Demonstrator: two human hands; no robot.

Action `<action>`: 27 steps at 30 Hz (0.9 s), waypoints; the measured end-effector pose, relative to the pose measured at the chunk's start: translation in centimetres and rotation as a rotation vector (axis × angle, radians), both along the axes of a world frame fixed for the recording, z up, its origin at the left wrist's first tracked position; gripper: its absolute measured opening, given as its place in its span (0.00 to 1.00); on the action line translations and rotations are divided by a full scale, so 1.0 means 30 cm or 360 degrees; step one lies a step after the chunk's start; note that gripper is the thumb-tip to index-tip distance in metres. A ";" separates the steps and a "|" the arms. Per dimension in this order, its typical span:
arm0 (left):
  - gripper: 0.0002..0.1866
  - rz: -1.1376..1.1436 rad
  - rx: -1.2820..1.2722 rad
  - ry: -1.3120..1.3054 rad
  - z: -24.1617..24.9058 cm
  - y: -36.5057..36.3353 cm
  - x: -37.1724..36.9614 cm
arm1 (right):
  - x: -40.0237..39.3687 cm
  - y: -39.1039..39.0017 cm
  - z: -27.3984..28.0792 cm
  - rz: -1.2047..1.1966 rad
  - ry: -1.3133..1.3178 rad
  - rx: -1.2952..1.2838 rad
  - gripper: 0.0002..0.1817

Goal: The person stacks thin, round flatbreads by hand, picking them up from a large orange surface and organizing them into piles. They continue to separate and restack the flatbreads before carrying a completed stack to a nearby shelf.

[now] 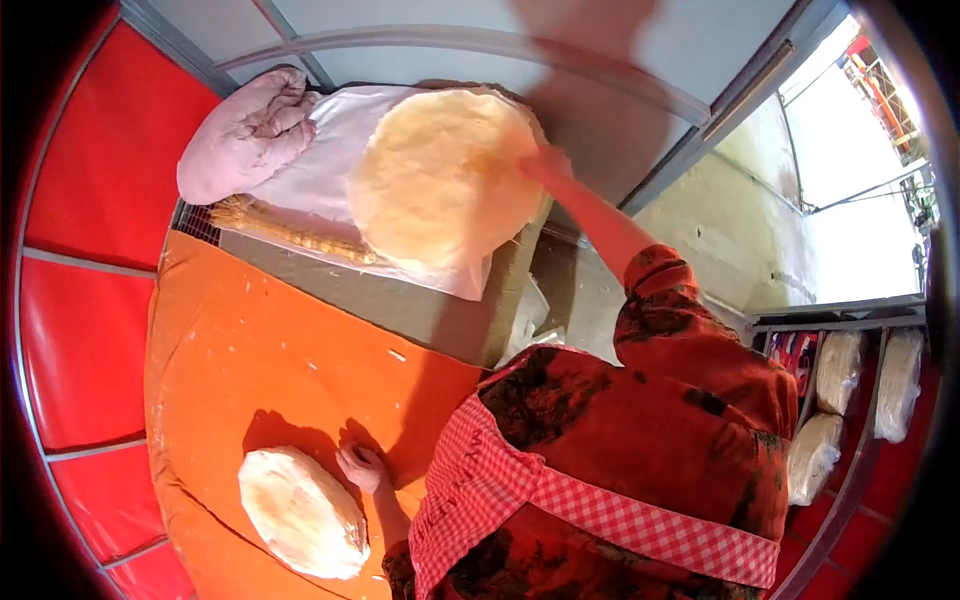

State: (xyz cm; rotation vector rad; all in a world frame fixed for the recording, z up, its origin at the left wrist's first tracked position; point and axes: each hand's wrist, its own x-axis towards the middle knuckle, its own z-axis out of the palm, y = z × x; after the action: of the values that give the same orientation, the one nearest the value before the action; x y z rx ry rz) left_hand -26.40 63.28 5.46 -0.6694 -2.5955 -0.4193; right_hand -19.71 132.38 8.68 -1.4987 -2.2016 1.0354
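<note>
Nearest to us is our own body: a red patterned top and a red-and-white checked apron [560, 490] fill the lower right of the view. Just left of the apron, our left hand [362, 468] rests on the orange cloth [260, 340], fingers loosely spread and flat, holding nothing. It sits right beside a small pale dough piece [302, 512], close to its upper right edge, perhaps just touching; we cannot tell for sure. That piece looks thick and oval, not rolled thin.

Beyond the cloth, across a bare strip of grey board, lies a white sheet [320, 170], and on it a large, thin, round flatbread [440, 180]. Our right hand [545, 162] reaches out on a straight arm to the flatbread's right edge. It appears to grip the rim, yet the fingers blur into the dough, so we cannot tell whether they pinch it or press on it. Left of the flatbread a pink bundled cloth [250, 130] lies on the sheet, with a straw-like roll [290, 232] below it.

We judge the work partway through: one round is stretched thin and laid out far from the cloth, while the small piece near us remains unshaped. To the right, wrapped stacks [840, 400] stand on shelves.
</note>
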 end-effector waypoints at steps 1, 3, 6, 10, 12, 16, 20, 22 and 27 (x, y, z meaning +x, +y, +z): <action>0.07 -0.0016 0.0010 -0.0046 -0.004 -0.005 -0.002 | 0.001 -0.005 -0.025 -0.0044 -0.0135 0.0057 0.29; 0.07 -0.0013 0.0008 -0.0090 0.006 0.005 -0.008 | 0.009 -0.020 -0.042 -0.0241 -0.0031 0.0110 0.27; 0.07 0.0034 -0.0032 -0.0108 0.013 0.008 0.006 | 0.001 -0.045 -0.050 -0.0581 -0.0018 0.0259 0.26; 0.07 0.0019 0.0019 -0.0154 0.042 0.025 0.011 | 0.062 -0.010 -0.025 -0.0220 0.0484 -0.0614 0.24; 0.07 0.0006 0.0057 -0.0160 0.040 0.026 0.008 | 0.080 0.007 -0.006 -0.0138 0.0759 -0.1095 0.21; 0.07 0.0033 0.0030 0.0111 -0.009 0.001 -0.010 | 0.021 0.050 -0.029 -0.0163 0.1047 -0.1773 0.15; 0.08 0.0103 0.0129 -0.0178 0.055 0.019 0.018 | -0.023 0.048 -0.020 0.0450 0.1068 -0.1230 0.12; 0.10 0.0086 0.0098 -0.0176 0.028 -0.005 0.000 | -0.129 0.137 -0.067 0.0658 0.0827 -0.0566 0.13; 0.08 0.0018 0.0265 -0.0240 0.047 -0.018 -0.013 | -0.404 -0.177 0.561 0.0987 0.1105 -0.0971 0.13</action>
State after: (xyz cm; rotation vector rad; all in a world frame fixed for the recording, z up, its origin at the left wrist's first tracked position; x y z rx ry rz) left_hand -26.80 62.73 6.87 -0.5858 -2.6650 -0.6981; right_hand -31.84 127.08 25.51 -0.4079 -1.9041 2.1625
